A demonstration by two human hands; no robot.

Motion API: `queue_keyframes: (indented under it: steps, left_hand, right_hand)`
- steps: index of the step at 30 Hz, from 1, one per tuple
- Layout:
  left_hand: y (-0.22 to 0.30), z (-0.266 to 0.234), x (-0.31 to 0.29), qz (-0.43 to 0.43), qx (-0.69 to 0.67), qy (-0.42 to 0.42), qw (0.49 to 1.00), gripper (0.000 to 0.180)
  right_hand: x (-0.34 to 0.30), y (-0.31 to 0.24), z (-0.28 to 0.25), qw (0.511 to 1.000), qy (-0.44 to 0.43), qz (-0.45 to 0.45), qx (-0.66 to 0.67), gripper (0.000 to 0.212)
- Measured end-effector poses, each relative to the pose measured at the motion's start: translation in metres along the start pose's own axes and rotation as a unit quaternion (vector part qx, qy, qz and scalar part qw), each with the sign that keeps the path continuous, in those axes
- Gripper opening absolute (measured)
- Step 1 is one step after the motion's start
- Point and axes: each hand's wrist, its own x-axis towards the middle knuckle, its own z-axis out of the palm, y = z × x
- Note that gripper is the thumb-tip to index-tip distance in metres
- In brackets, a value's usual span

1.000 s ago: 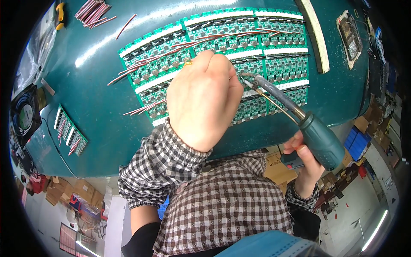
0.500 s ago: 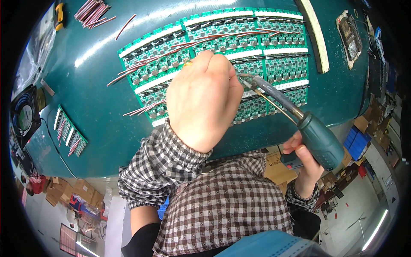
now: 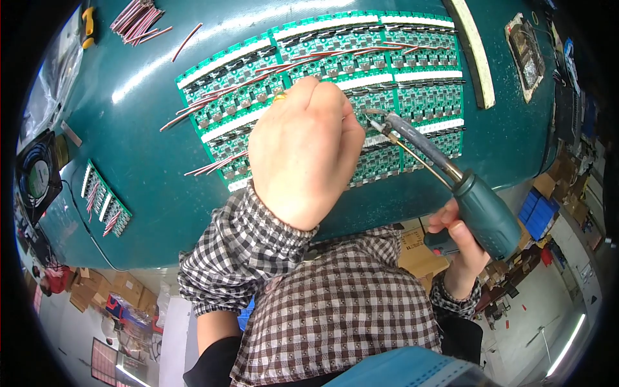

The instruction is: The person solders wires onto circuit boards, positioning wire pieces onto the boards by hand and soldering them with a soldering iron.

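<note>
My left hand (image 3: 303, 151) is closed over the middle of a sheet of green circuit boards (image 3: 422, 100), and its fingertips and whatever they pinch are hidden beneath it. In my right hand (image 3: 467, 253) is a green soldering gun (image 3: 485, 213), gripped by its handle. Its grey barrel and thin brass-coloured feed tube slant up and left, with the bent tip just right of my left fingers, over the boards. Several red and white wires (image 3: 242, 82) lie across the board rows. More wire ends stick out at the sheet's left edge.
A bundle of cut wires (image 3: 137, 20) lies at the far left, near a yellow-handled tool (image 3: 88, 27). A small board strip with wires (image 3: 104, 198) and a fan (image 3: 37, 169) sit left. A pale bar (image 3: 474, 55) and a dirty metal tray (image 3: 525, 58) lie right.
The soldering gun has shifted slightly right, and its tip now stands a little farther from my left fingers. My left hand has barely moved.
</note>
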Motion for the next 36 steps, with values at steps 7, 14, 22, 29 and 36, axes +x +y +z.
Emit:
queue_keyframes:
  steps: [7,14,22,29,36]
  left_hand:
    - [0.001,-0.002,-0.002,-0.005,-0.006,0.004,1.000,0.011]
    - [0.000,-0.003,-0.004,0.011,0.027,-0.002,1.000,0.011]
    - [-0.001,-0.002,-0.003,0.006,-0.006,-0.006,1.000,0.010]
    - [-0.002,-0.002,-0.004,0.017,-0.007,0.009,1.000,0.011]
    - [-0.001,-0.004,-0.001,0.013,-0.008,0.002,1.000,0.011]
  right_hand:
    - [-0.003,0.002,-0.006,0.997,-0.005,0.006,0.072,0.036]
    - [-0.002,0.006,-0.009,0.996,-0.017,0.006,0.090,0.036]
    - [0.001,0.007,-0.012,0.995,-0.039,0.013,0.093,0.036]
    - [0.000,0.010,-0.012,0.995,-0.030,0.013,0.098,0.038]
    - [0.000,0.009,-0.011,0.996,-0.036,0.010,0.080,0.039]
